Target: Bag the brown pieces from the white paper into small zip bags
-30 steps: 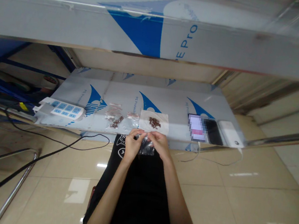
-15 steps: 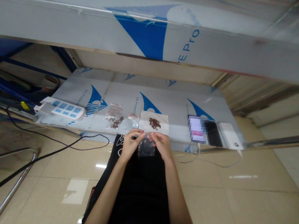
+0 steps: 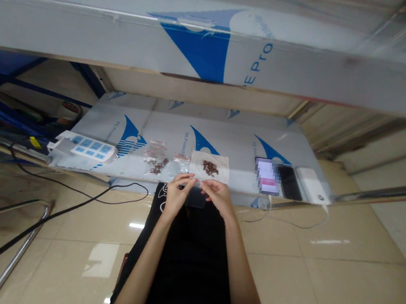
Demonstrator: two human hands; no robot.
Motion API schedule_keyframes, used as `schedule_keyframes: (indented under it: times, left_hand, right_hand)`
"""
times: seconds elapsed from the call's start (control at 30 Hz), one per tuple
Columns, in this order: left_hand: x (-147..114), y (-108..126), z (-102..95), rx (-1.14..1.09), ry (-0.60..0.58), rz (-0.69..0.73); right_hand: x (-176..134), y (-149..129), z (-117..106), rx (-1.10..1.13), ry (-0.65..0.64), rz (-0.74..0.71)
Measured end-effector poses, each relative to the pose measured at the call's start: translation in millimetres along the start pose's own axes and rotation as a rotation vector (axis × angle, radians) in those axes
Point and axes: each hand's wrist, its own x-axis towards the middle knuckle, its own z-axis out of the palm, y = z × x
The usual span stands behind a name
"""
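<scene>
A small clear plastic bag (image 3: 195, 199) hangs over my lap at the shelf's front edge. My left hand (image 3: 178, 193) pinches its upper edge between thumb and fingers. My right hand (image 3: 218, 198) is closed at the bag's other upper corner, fingertips pressed together. Just beyond my hands, a heap of small brown pieces (image 3: 209, 168), shaped like capsules, lies on a white sheet (image 3: 224, 162). To the left are small clear bags (image 3: 157, 165) with similar brown pieces in them. More flat clear bags (image 3: 181, 159) lie between those and the sheet.
A white power strip (image 3: 91, 148) rests at the shelf's left end. On the right are a phone with a lit screen (image 3: 267, 175), a dark phone (image 3: 289, 182) and a white device (image 3: 312, 185) with a cable. An upper shelf (image 3: 127, 42) overhangs. A black cable (image 3: 80, 199) crosses the left side.
The plastic bag has shifted slightly left and hangs less far below my hands. My right fingertips have moved a little left, closer to my left hand. The heap is unchanged.
</scene>
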Motion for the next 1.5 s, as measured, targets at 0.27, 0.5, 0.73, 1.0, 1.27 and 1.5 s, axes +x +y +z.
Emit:
schedule_keyframes:
  times: [0.27, 0.5, 0.73, 1.0, 1.27, 1.5]
  left_hand:
    - [-0.9, -4.2, -1.0, 0.057, -0.018, 0.014]
    - [-0.8, -16.4, 0.5, 0.043, -0.023, -0.054]
    - [-1.5, 1.4, -1.1, 0.116, -0.087, 0.069]
    - [-2.0, 4.0, 1.4, 0.168, -0.042, 0.101]
    - [-1.3, 1.2, -6.9, 0.156, -0.050, 0.059]
    - [-2.9, 0.2, -10.4, 0.063, -0.177, -0.106]
  right_hand:
    - [-1.9, 0.6, 1.2, -0.049, -0.010, -0.035]
    - [-2.3, -0.9, 1.1, -0.058, -0.065, 0.007]
    - [-1.3, 0.9, 2.7, -0.061, 0.028, -0.052]
    - [-5.6, -3.9, 1.1, -0.068, -0.002, -0.073]
    - [-2.4, 2.4, -1.3, -0.117, -0.024, -0.201]
    - [0.6, 5.3, -1.6, -0.058, 0.094, -0.121]
